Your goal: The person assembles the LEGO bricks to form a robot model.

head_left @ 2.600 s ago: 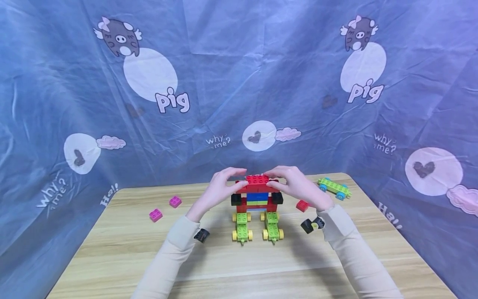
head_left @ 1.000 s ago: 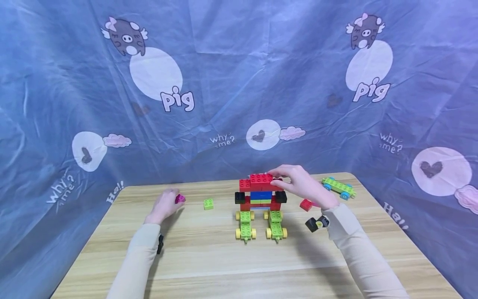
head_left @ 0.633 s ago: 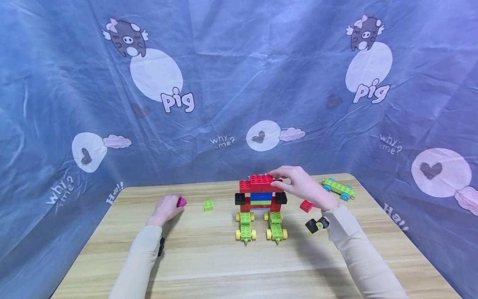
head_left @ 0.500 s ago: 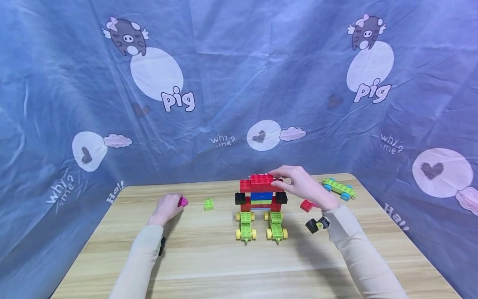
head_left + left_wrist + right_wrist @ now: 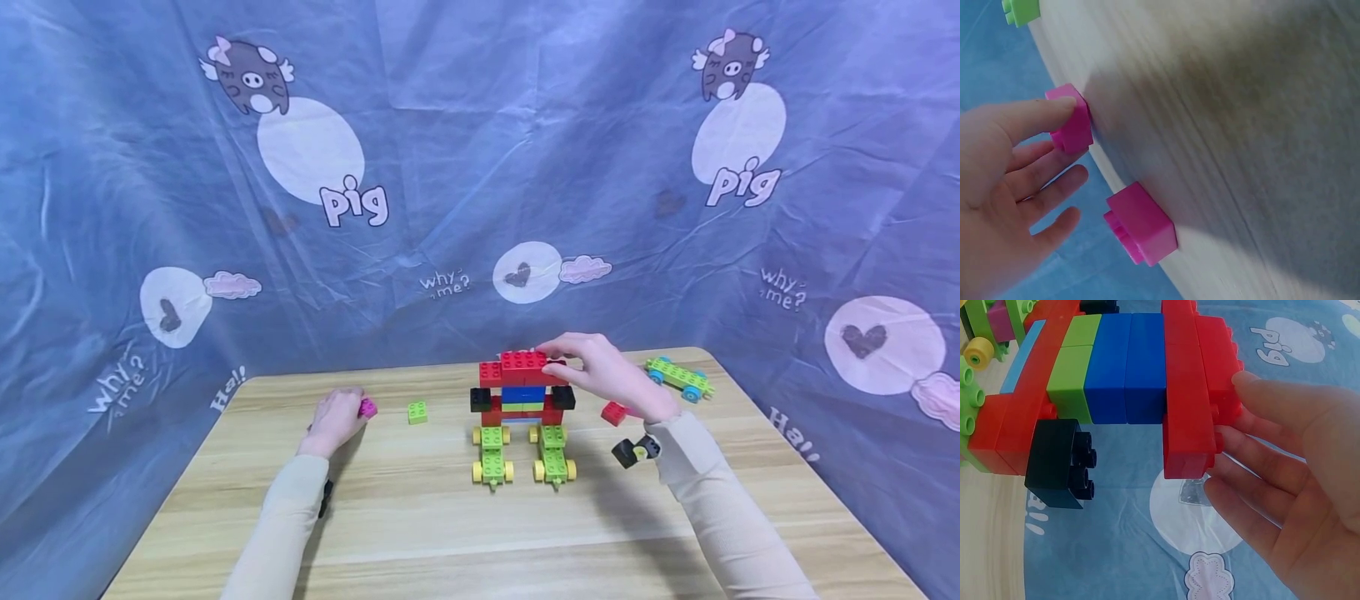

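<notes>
My left hand point(image 5: 333, 421) is at the left of the table, pinching a magenta building brick point(image 5: 1074, 128) between thumb and fingers. A second magenta brick point(image 5: 1144, 224) stands close by in the left wrist view; the hand hides it in the head view. With thumb and fingertips, my right hand point(image 5: 600, 371) holds the top right end of a building-brick figure point(image 5: 524, 394). Red bricks point(image 5: 1188, 394) form the figure's top, with blue and green ones beneath. Black bricks point(image 5: 1054, 462) stick out at its sides, and its feet are green wheeled bases point(image 5: 492, 462) with yellow wheels.
A lime green brick point(image 5: 417, 412) lies between the left hand and the figure. Right of the figure lies a red brick point(image 5: 614, 412). A green car base point(image 5: 680, 377) with blue wheels stands at the back right. Behind the table point(image 5: 420, 533) hangs a blue printed cloth point(image 5: 450, 167).
My left hand has left the figure's top, moved left and taken hold of a magenta brick, uncovering the lime green brick. My right hand has stayed on the figure.
</notes>
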`<state>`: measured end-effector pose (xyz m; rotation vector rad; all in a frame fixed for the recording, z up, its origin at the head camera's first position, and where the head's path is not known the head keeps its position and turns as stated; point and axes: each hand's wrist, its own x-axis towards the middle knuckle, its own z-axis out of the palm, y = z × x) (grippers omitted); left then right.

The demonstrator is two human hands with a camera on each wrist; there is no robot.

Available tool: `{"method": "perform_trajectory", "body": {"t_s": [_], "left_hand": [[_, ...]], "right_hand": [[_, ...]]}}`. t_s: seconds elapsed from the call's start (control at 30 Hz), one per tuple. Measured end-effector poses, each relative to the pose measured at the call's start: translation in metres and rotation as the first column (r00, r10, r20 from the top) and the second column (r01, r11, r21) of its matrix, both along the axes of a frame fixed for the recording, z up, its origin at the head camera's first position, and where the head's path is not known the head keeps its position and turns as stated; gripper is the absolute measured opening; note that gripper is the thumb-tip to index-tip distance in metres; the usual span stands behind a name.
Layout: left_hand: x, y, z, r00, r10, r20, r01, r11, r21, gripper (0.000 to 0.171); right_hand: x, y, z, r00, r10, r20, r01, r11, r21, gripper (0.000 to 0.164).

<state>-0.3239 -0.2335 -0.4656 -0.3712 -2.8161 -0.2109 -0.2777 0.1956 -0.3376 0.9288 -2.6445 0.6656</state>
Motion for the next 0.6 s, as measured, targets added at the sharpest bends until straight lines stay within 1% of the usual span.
{"method": "perform_trajectory", "body": {"t_s": [0.07, 0.2, 0.3, 0.47, 0.6], "left_hand": [[0.0, 0.0, 0.002, 1.0, -0.004, 0.022, 0.003, 0.999, 0.04, 0.021], [0.0, 0.0, 0.008, 0.993, -0.034, 0.116, 0.013, 0.985, 0.173, 0.031], [0.001, 0.001, 0.014, 0.983, -0.083, 0.163, 0.033, 0.957, 0.288, 0.035], [0.003, 0.003, 0.023, 0.979, -0.146, 0.144, 0.075, 0.91, 0.408, 0.037], [0.006, 0.007, 0.032, 0.977, -0.166, 0.133, 0.086, 0.878, 0.47, 0.042]], "right_hand": [[0.0, 0.0, 0.0, 1.0, 0.002, 0.0, -0.002, 1.0, -0.001, 0.037], [0.0, 0.0, 0.0, 1.0, 0.005, 0.001, -0.005, 1.0, -0.004, 0.037], [0.0, 0.0, 0.001, 1.0, 0.002, 0.005, -0.002, 1.0, -0.004, 0.037], [0.0, -0.001, 0.001, 1.0, -0.004, 0.006, 0.004, 1.0, 0.001, 0.036], [0.0, -0.001, 0.001, 1.0, -0.001, 0.0, 0.001, 1.0, 0.001, 0.036]]}}
